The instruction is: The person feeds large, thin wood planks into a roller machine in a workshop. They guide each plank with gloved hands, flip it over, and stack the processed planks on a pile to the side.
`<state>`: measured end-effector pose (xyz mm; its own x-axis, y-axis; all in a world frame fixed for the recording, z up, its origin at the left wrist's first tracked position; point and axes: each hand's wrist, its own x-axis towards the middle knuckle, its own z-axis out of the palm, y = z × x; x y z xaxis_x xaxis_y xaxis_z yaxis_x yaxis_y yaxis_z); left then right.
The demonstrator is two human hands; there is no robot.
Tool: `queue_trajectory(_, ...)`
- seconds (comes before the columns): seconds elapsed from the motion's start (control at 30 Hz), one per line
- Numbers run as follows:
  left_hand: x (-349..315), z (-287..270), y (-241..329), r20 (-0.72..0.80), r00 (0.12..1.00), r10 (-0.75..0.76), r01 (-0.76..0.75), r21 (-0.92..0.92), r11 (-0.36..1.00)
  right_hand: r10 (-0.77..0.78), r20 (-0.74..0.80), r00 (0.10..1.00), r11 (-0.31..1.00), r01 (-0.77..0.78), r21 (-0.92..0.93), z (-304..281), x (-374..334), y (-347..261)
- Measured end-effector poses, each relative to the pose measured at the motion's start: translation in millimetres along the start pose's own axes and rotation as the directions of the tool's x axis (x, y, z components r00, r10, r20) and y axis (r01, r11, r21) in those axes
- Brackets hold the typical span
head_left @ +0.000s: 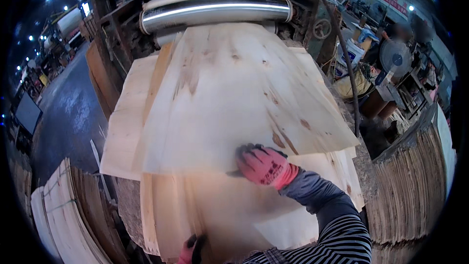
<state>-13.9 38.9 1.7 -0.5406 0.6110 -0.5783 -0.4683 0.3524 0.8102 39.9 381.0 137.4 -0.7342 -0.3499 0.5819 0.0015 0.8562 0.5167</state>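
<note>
My right hand (266, 167), in a pink glove with black fingertips, lies on the near edge of a large pale wood veneer sheet (215, 93). Its fingers rest on the sheet's surface, and the thumb points left, apart from them. That sheet carries brown knots and streaks and reaches up to a shiny metal roller (215, 12). At the bottom edge my left hand (189, 252), gloved alike, is closed on the side of a nearer veneer sheet (224, 210). Most of that hand is cut off by the frame.
More veneer sheets (124, 117) lie beneath on the left. Tall veneer stacks stand at right (408, 190) and lower left (73, 215). A machine frame with a handwheel (322, 28) flanks the roller. A dark pole (349, 68) and a fan (395, 58) are at right.
</note>
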Motion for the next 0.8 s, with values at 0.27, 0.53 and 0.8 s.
queue_trajectory(0.27, -7, -3, 3, 0.075, 0.991, 0.111, -0.12, 0.137, 0.983, 0.29, 0.131, 0.948, 0.933, -0.311, 0.182, 56, -11, 12)
queue_trajectory(0.53, -2, 13, 8, -0.122, 0.985, 0.121, -0.126, -0.035, 0.991, 0.449, 0.502, 0.74, 0.7, -0.64, 0.318, 36, -50, -70)
queue_trajectory(0.8, -10, 9, 28, 0.293, 0.93, 0.222, -0.254, 0.076, 0.964, 0.422, 0.791, 0.443, 0.622, -0.776, 0.103, -141, -205, -178)
